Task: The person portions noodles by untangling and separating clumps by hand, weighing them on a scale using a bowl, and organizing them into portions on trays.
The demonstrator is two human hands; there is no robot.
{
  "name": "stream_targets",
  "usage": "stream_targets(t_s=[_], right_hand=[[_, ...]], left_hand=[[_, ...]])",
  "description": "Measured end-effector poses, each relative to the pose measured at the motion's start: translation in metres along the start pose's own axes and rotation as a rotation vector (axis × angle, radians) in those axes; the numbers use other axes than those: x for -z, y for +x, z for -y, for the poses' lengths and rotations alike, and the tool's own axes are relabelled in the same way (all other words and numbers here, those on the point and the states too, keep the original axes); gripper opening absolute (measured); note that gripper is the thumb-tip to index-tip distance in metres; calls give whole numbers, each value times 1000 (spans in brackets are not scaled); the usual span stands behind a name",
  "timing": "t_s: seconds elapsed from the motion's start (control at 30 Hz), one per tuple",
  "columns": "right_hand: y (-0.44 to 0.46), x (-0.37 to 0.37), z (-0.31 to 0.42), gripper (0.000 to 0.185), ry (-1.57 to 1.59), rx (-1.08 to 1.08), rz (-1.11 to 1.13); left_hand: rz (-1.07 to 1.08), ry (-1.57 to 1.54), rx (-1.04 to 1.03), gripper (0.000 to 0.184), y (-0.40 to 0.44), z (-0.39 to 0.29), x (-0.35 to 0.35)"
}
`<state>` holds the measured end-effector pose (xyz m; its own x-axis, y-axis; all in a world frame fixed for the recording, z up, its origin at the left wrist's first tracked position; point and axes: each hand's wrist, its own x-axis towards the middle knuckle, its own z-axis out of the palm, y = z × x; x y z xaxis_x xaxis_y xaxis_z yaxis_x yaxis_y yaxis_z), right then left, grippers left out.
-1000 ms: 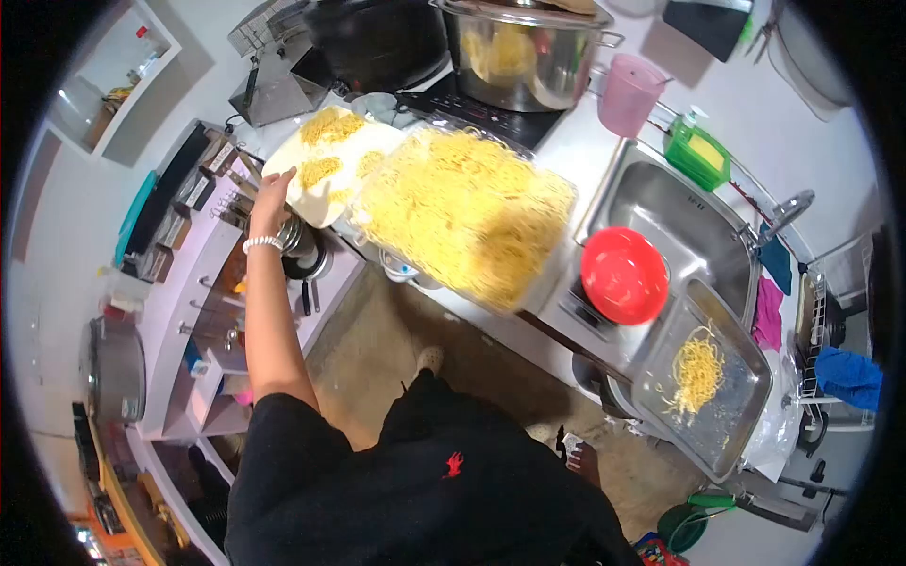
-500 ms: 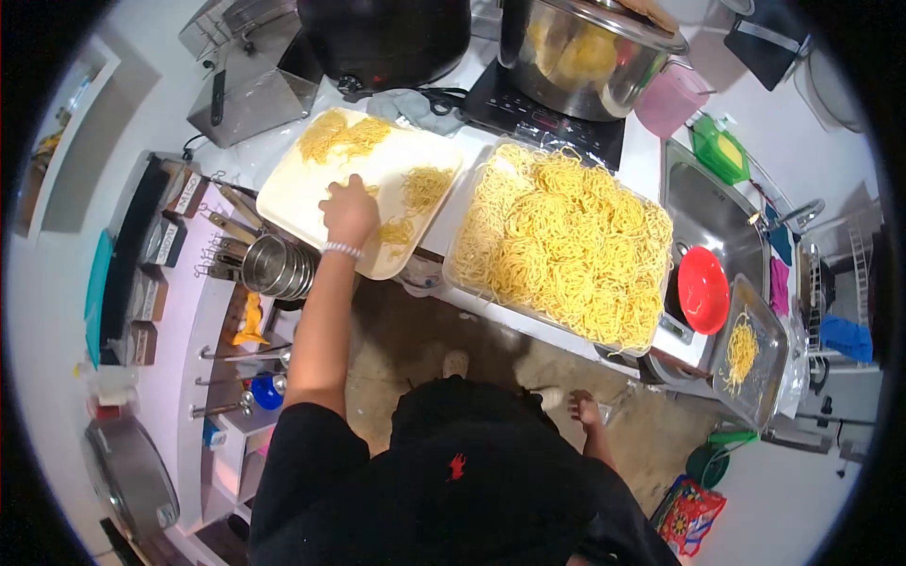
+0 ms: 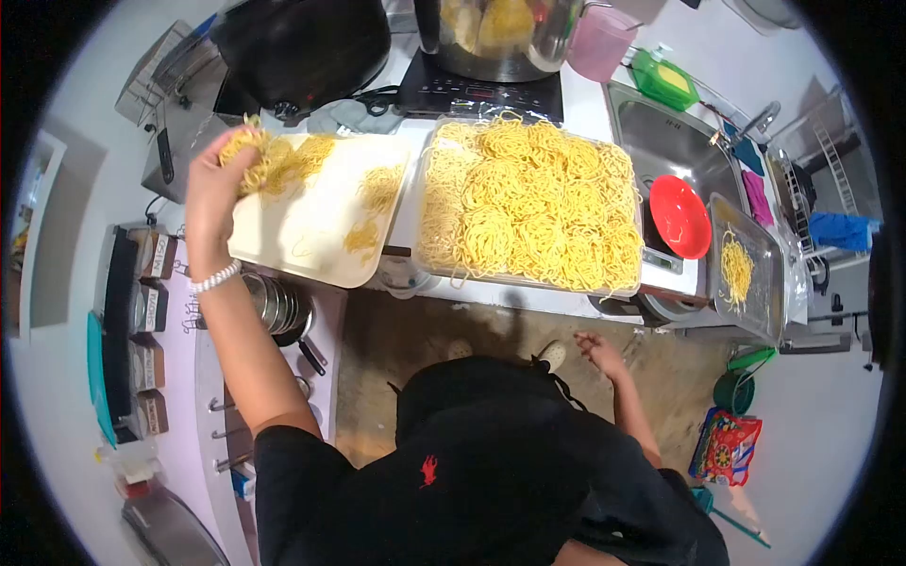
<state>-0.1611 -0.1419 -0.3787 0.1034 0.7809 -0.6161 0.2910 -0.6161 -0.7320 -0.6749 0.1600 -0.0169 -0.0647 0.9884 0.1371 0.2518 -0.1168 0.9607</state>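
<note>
My left hand (image 3: pixel 215 184) is closed on a small bunch of yellow noodles (image 3: pixel 253 158), raised over the far left corner of a cream tray (image 3: pixel 311 241). On that tray lie a loose pile of noodles (image 3: pixel 307 158) at the back, a paler heap (image 3: pixel 382 187) to the right and a small clump (image 3: pixel 360 241) near the front right. Beside it stands a clear tub (image 3: pixel 436 268) filled with nests of noodles (image 3: pixel 538 212). My right hand (image 3: pixel 601 357) hangs in front of the counter with fingers loosely apart, holding nothing.
Behind the trays are a black cooker (image 3: pixel 302 57), an induction hob (image 3: pixel 472 94) and a steel pot (image 3: pixel 500 57). To the right come a sink (image 3: pixel 670 123), a red bowl (image 3: pixel 679 217) and a metal tray (image 3: pixel 763 283) with some noodles. Strainers (image 3: pixel 274 302) sit at left.
My left hand has lifted off the cream tray with a bunch of noodles and moved left. The middle clump left the tray. The view has shifted right.
</note>
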Motion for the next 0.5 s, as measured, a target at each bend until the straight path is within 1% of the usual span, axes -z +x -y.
stream_targets(t_s=[0.03, 0.1, 0.17, 0.23, 0.27, 0.3, 0.33, 0.37, 0.4, 0.43, 0.47, 0.5], right_hand=[[-3, -7, 26, 31, -21, 31, 5], [22, -21, 26, 30, 0, 87, 4], [40, -35, 26, 29, 24, 139, 28], [50, -46, 31, 28, 56, 184, 74], [46, -51, 35, 24, 32, 193, 40], [45, -53, 28, 25, -26, 176, 16], [47, -56, 15, 27, -84, 157, -10], [46, -58, 4, 28, -143, 138, -35], [27, -56, 9, 30, -89, 172, -29], [19, -56, 0, 34, -157, 99, -56], [10, -52, -15, 38, -224, 27, -83], [6, -51, -44, 37, -244, -48, -120]], left_hand=[[58, 20, -15, 27, 4, -15, -3], [189, -57, -105, 31, 14, -40, -17], [213, -118, -138, 32, 15, -61, -50], [308, -213, -145, 32, 27, -55, -86], [326, -270, -107, 31, 31, -46, -107], [362, -350, -62, 29, 36, -33, -130], [376, -293, -17, 26, 39, -19, -152], [379, -285, -71, 20, 40, 3, -177], [300, 81, -205, 14, 40, 20, -197], [295, 170, -266, 13, 34, 32, -210], [291, 290, -361, 17, 25, 38, -218], [234, 444, -562, 27, 31, 59, -229]])
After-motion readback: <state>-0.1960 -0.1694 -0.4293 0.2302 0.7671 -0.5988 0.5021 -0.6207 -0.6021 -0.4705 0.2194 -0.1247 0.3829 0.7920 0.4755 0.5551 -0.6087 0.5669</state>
